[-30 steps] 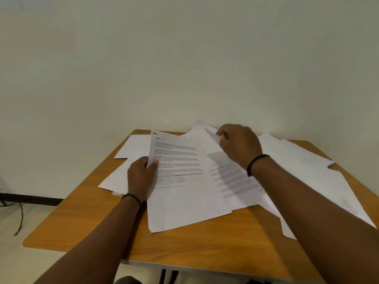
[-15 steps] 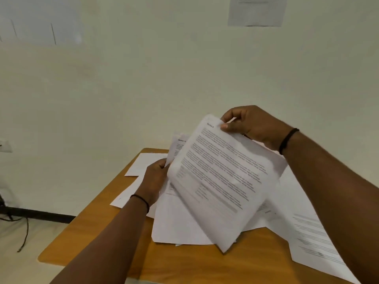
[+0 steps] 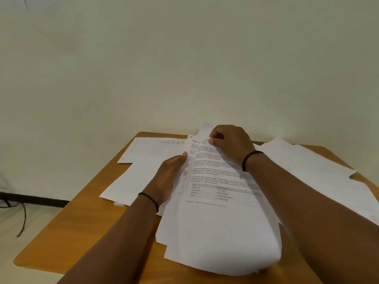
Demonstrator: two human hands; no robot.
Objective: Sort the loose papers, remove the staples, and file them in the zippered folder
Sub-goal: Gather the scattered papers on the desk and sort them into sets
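Papers [image 3: 217,212] pinched by both hands.

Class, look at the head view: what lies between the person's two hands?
Printed sheets, gripped by the left hand and right hand.

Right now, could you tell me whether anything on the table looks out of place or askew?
Yes: the loose sheets lie fanned at mixed angles across the table, not squared up. The printed page under both hands bulges at its near edge and overhangs the table's front. No zippered folder is in view.
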